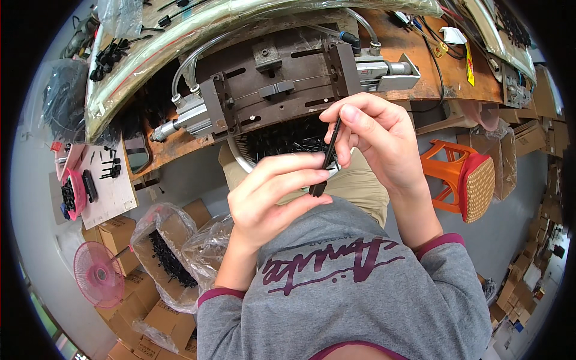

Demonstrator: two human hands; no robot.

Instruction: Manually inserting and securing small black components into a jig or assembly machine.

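In front of my chest I hold a slim black plastic part (330,152) slantwise between both hands. My left hand (267,195) is closed, its thumb and fingertips pinching the wider lower end. The fingers of my right hand (384,135) close round the thin upper end. Just beyond them sits a dark metal fixture (300,102) with a pneumatic cylinder at each side. A small grey-black block (277,90) rests at its middle on a thin rod. Below the fixture, partly behind my hands, a white-rimmed tub (240,157) holds many thin black pieces.
A plastic-wrapped roll (198,48) lies along the wooden bench's far side. To the left are a pink fan (99,273), a plastic-lined carton (150,240) of black parts and a side table (114,201). An orange stool (447,171) stands at right, near stacked cartons (528,135).
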